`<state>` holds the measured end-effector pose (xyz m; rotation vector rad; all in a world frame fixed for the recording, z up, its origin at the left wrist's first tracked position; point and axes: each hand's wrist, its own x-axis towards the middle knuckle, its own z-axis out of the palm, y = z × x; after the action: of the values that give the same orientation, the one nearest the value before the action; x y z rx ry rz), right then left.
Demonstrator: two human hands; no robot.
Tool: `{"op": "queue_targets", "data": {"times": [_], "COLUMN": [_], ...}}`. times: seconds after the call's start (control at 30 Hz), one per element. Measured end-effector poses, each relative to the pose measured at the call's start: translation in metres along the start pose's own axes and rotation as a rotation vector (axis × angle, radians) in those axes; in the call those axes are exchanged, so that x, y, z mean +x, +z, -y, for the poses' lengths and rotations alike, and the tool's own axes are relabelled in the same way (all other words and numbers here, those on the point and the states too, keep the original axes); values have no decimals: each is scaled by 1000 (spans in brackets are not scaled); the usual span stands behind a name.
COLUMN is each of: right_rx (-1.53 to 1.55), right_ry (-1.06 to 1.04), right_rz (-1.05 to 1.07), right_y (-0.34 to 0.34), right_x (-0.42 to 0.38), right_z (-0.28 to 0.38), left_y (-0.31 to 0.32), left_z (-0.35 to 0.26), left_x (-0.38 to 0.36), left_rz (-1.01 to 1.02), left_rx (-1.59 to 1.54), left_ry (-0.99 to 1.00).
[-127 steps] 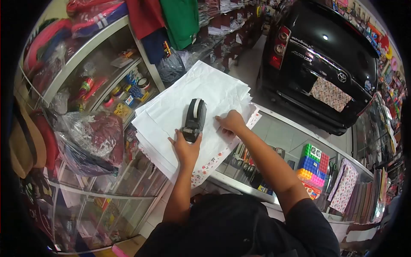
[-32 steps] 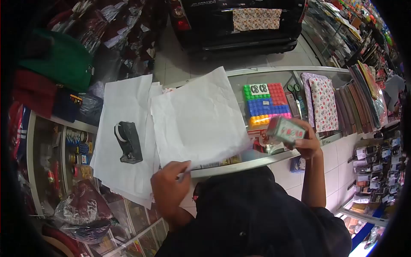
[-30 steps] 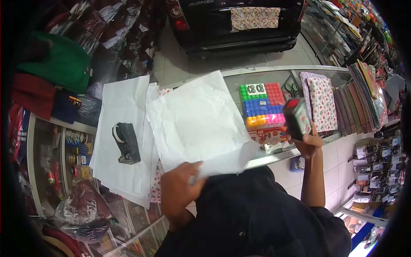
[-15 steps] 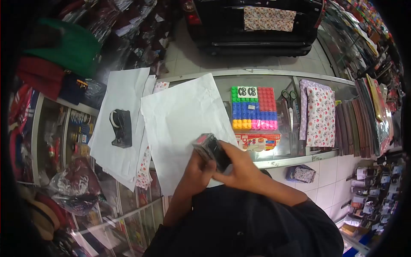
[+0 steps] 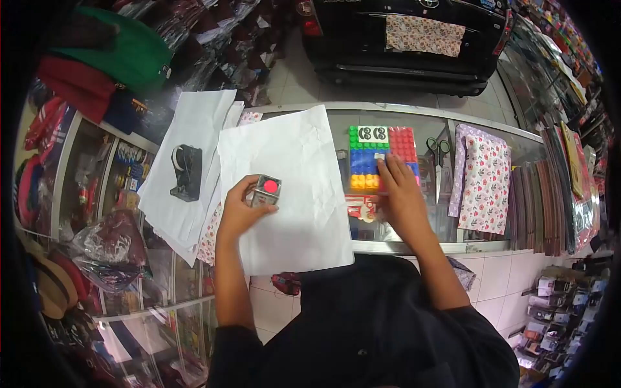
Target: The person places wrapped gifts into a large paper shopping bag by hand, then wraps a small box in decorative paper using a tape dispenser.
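One tape dispenser [image 5: 187,174] sits on layered sheets [image 5: 191,119]. The left hand [image 5: 234,212] pinches one small box [image 5: 268,189], probably light and stiff, best held by its sides, over one white sheet [image 5: 297,220]. The right hand [image 5: 405,200] lies across one likely rigid block pack [image 5: 370,158] on the bench [image 5: 453,247]; gripping or not, I cannot tell. Then one pair of scissors [image 5: 438,165].

A small dark rectangular box [image 5: 270,187] with a red disc on top stands upright against a creased white paper sheet [image 5: 297,226]; a multicoloured plastic brick pack [image 5: 367,163] lies flat beside it.
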<state>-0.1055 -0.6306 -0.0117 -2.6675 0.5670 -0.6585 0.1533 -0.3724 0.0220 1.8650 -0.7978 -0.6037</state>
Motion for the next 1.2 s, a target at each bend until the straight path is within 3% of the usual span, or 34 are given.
{"op": "queue_targets", "data": {"times": [0.23,0.3,0.33,0.4,0.43,0.47,0.5,0.57,0.7,0.77,0.9,1.0,1.2], "right_rx": [-212,182,152,525,759,696,665,665,625,645,486,343,436], "right_ry": [-94,58,62,521,505,660,687,379,281,426,383,372,307], "right_rz": [136,-125,-271,50,184,656,932,952,748,747,488,495,286], "right_y": [-50,-63,-71,-87,-85,-96,-98,-74,-38,-29,-9,0,19], "right_x": [4,-3,-4,-18,-25,-25,-23,-34,-44,-39,-37,-33,-34], "right_z": [-36,-18,0,20,24,28,37,41,66,78,86,83,69], "left_y": [11,19,24,32,36,39,42,55,80,92,103,101,81], "left_z": [52,45,36,35,38,42,41,38,33,36,26,26,12], "left_x": [11,9,7,4,4,6,6,6,11,13,8,3,-3], "left_rz": [-80,-92,-92,-108,-116,-173,-228,-312,-561,-744,-725,-619,-429], "left_rx": [-173,-147,-112,-108,-111,-122,-132,-109,-208,-208,-247,-317,-250], "left_ry": [43,40,7,5,3,-43,-92,-64,-81,-63,-90,-99,-204]}}
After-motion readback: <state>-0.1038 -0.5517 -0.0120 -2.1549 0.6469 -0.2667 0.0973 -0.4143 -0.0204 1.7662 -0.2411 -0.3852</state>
